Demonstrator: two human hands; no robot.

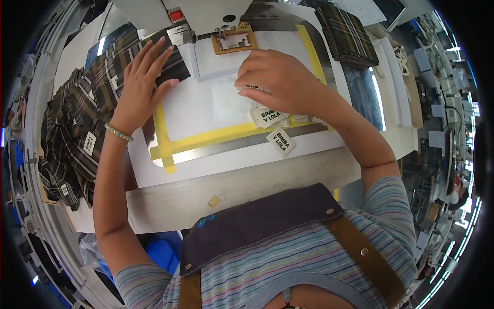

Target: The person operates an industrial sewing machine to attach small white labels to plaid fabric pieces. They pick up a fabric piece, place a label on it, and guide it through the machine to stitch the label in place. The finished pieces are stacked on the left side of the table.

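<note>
My left hand (145, 77) lies with its fingers spread over the near end of a dark plaid cloth piece (174, 64), at the left of the machine bed. Between the bent fingers and thumb of my right hand (280, 80) is a small cream fabric label (251, 87), mostly covered by the fingers. Just below that hand, several similar labels with black print (271, 118) lie in a loose pile, and one single label (280, 142) sits nearer to me. A sewing machine head (206, 18) stands beyond both hands, with an orange-brown clamp frame (234, 42) under it.
Yellow tape (216, 135) borders the white work surface. Heaped plaid cloth (77, 118) with labels attached covers the left side. A neat stack of plaid pieces (347, 33) stands at the far right. A blue thing (164, 255) shows below the table edge.
</note>
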